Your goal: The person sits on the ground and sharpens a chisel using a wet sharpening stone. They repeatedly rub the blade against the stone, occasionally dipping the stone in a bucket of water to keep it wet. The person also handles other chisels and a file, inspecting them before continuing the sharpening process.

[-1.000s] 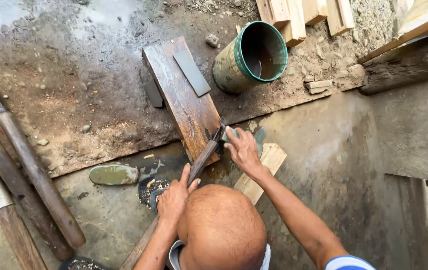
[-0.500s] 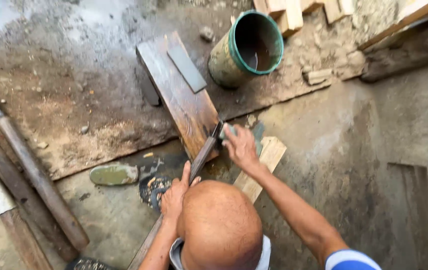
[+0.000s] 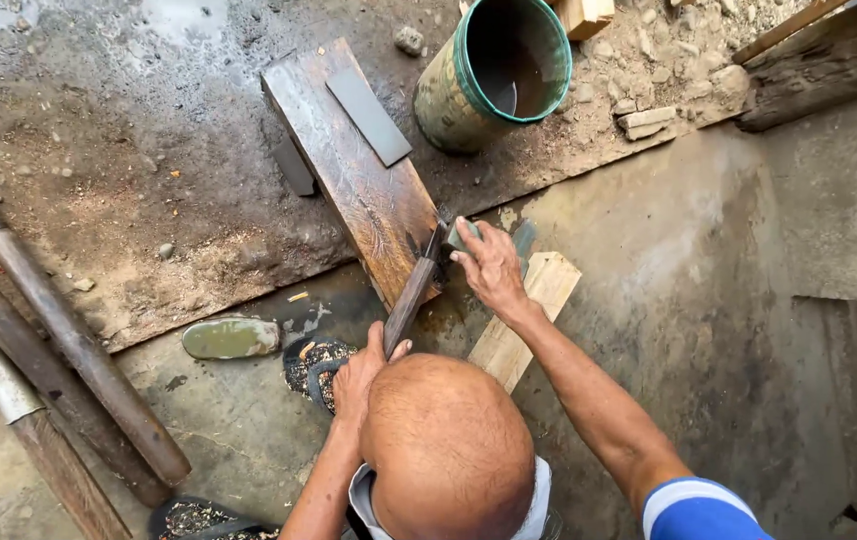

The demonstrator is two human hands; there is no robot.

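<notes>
Just beyond my right hand (image 3: 491, 268), a dark wet wooden plank (image 3: 353, 175) slopes away as a rest, a flat grey whetstone (image 3: 368, 116) lying on its far part and a green-rimmed bucket (image 3: 496, 72) beside it. My left hand (image 3: 358, 372) is closed around a long tool's wooden handle (image 3: 410, 302), bracing it on the plank's near end. The right fingers pinch a small grey stone (image 3: 462, 234) against the tool's metal head.
</notes>
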